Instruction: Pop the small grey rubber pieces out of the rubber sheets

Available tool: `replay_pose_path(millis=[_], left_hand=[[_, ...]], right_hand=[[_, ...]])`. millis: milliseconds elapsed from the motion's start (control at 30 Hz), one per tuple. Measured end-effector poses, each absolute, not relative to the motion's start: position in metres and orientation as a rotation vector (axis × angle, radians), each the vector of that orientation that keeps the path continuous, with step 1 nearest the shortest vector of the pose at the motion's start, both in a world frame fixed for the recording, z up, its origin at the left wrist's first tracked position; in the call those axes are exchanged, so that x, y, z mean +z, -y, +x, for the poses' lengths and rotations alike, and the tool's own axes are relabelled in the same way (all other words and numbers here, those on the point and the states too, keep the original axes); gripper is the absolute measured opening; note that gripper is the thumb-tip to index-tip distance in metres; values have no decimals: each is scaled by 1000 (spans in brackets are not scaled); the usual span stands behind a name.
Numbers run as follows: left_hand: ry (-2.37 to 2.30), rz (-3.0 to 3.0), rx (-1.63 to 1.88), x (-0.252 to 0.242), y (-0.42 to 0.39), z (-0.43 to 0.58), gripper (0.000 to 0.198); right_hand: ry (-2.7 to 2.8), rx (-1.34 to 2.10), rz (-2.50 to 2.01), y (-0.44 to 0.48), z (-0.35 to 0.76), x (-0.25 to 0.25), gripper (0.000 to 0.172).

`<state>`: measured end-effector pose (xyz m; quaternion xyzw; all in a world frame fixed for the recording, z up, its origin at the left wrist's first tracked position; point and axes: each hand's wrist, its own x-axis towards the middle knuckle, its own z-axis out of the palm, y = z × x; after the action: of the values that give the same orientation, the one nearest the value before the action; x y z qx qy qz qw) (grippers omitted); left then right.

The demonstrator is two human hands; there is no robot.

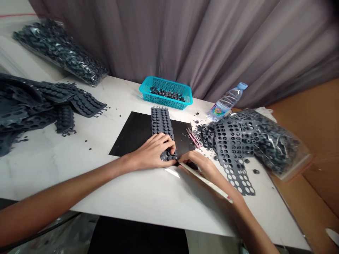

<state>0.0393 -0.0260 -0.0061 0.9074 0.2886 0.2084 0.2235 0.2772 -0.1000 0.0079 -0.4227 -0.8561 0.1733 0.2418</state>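
At frame centre, the left hand (155, 150), fingers half curled, grips a strip (160, 121) — the right hand (200, 162) (fingers pinching a stick (212, 186)) could slip if pressing hard.

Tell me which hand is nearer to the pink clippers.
Right. The right hand, holding a thin white tool, is just on the near side of the pink clippers; the left hand is farther off, to their left, on the dark strip.
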Motion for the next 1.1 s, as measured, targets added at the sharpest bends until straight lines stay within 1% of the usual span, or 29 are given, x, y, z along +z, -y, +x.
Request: replay_pose_path(millis=[100, 267, 533, 700, 967, 1100], left_hand=[[-815, 2495, 562, -5, 27, 40, 24], [-831, 2478, 526, -4, 28, 40, 23], [-845, 2409, 510, -6, 27, 42, 25], [-864, 2391, 503, -8, 28, 44, 25], [-881, 2363, 466, -2, 29, 45, 24], [-881, 2349, 454, -3, 28, 45, 25]], right_hand=[[2347, 460, -1167, 99, 277, 6, 17], [2423, 381, -1126, 96, 280, -1, 25], [2533, 211, -1082, 98, 280, -8, 26], [2567, 121, -1084, 98, 280, -10, 27], [2544, -111, -1069, 95, 273, -18, 21], [2489, -116, -1099, 95, 269, -23, 22]])
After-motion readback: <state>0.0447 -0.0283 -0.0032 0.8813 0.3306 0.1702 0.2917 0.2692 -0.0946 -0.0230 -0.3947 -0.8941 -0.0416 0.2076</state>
